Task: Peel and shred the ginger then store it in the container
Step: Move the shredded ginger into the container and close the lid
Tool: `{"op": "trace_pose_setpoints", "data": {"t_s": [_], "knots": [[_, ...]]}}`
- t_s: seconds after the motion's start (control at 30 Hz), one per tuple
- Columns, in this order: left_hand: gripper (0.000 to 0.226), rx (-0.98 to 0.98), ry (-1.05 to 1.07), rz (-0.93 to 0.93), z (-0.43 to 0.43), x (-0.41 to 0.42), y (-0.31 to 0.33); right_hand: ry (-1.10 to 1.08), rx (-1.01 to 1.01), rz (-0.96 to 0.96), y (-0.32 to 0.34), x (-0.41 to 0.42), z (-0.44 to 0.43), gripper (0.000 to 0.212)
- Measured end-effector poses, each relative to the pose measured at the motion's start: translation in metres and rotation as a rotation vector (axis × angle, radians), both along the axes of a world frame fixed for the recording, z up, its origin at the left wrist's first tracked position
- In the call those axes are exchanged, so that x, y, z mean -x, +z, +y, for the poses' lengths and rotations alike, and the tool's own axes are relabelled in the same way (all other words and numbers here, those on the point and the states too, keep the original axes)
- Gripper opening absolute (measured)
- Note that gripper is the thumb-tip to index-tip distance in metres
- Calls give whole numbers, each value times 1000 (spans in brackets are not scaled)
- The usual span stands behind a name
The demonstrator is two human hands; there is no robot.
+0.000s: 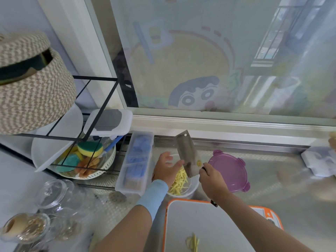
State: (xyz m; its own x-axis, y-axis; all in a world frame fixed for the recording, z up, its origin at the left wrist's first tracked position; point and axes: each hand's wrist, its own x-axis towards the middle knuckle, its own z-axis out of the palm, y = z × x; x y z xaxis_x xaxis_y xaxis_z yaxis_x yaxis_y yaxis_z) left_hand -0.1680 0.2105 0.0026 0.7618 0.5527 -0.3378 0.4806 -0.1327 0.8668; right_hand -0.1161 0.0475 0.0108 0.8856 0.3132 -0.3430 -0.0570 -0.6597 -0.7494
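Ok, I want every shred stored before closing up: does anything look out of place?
Yes: a small clump of ginger shreds lies on the cutting board, apart from the shredded ginger in the container. The purple lid sits off, beside it.

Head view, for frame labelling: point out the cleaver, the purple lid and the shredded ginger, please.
cleaver (186, 150): head view, middle of the blade's flat side.
purple lid (230, 170): head view, centre of its top face.
shredded ginger (179, 182): head view, middle of the yellow pile.

hands 2: left hand (166, 167), right hand (211, 180) | cleaver (185, 151) 1 | container (192, 190) 1 | purple lid (229, 170) 1 | cutting board (209, 224) 1
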Motion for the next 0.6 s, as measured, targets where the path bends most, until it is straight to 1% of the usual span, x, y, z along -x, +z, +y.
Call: {"op": "trace_pose_setpoints", "data": {"t_s": [0.07, 0.13, 0.2, 0.27, 0.33, 0.37, 0.47, 0.5, 0.6], "knots": [[64, 114, 12, 17, -4, -8, 3, -26, -67, 40, -2, 1, -1, 20], [66, 142, 10, 22, -2, -10, 0, -48, -160, 86, -6, 3, -3, 21], [67, 154, -28, 43, 3, -8, -9, -57, -199, 130, -13, 2, -6, 22], [62, 150, -73, 70, 9, -5, -15, -50, -178, 136, -17, 2, -11, 20], [51, 152, -63, 54, 14, -4, -19, -61, -199, 151, -16, 3, -14, 17], [44, 218, -25, 18, 17, -6, -19, -67, -222, 174, -17, 3, -16, 17], [23, 591, 127, -99, 17, -18, -13, -45, -263, 235, -18, 3, -18, 15], [18, 683, 167, -113, 16, -22, -10, -43, -274, 244, -19, 3, -19, 14], [17, 821, 235, -110, 13, -25, -6, -52, -318, 253, -21, 1, -18, 20]]}}
